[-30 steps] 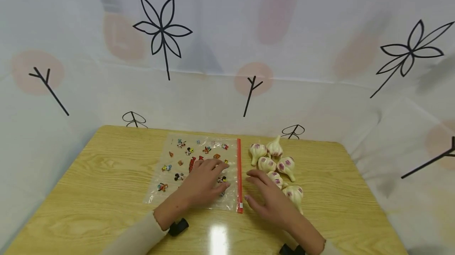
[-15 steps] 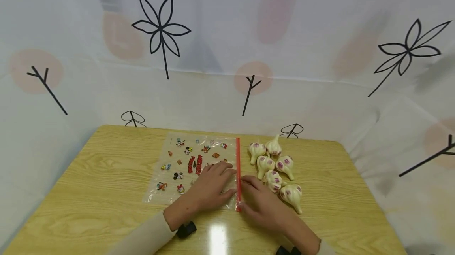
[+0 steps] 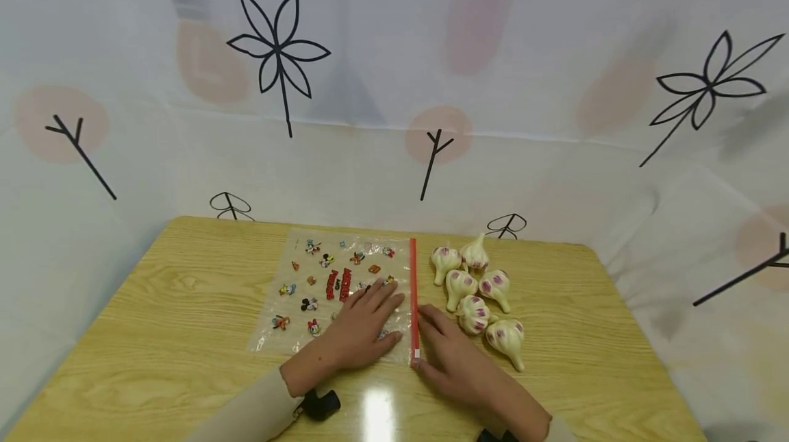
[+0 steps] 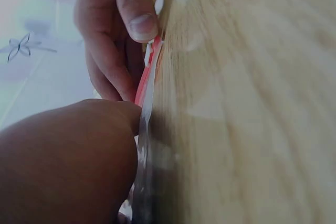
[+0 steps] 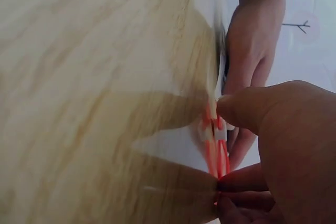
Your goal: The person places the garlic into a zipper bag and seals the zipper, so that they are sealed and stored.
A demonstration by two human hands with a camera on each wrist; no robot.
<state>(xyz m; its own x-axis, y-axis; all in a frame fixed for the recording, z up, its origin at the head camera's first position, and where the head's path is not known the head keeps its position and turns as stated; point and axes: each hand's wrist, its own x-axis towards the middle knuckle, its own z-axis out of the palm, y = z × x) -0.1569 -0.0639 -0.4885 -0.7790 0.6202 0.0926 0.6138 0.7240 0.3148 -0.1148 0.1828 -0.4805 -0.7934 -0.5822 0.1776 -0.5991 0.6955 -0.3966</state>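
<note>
A clear zip bag (image 3: 337,305) printed with small cartoon figures and red lettering lies flat on the table, its red zip strip (image 3: 414,291) toward the right. My left hand (image 3: 364,325) rests palm down on the bag near the strip, fingers extended. At the strip's near end is my right hand (image 3: 459,366), its thumb by the white slider (image 3: 416,353) and its fingertips farther up the edge. The right wrist view shows the slider (image 5: 220,131) between that thumb (image 5: 241,109) and the bent fingers (image 5: 244,187). Several garlic bulbs (image 3: 474,314) lie just beyond the right hand.
The light wood table (image 3: 185,332) ends at a patterned white cloth (image 3: 370,168) that rises behind it and along both sides. Black wrist devices (image 3: 320,404) sit under the forearms.
My right hand has moved left from beside the garlic to the bag's red strip. The left hand has slid slightly right and nearer, uncovering the red lettering.
</note>
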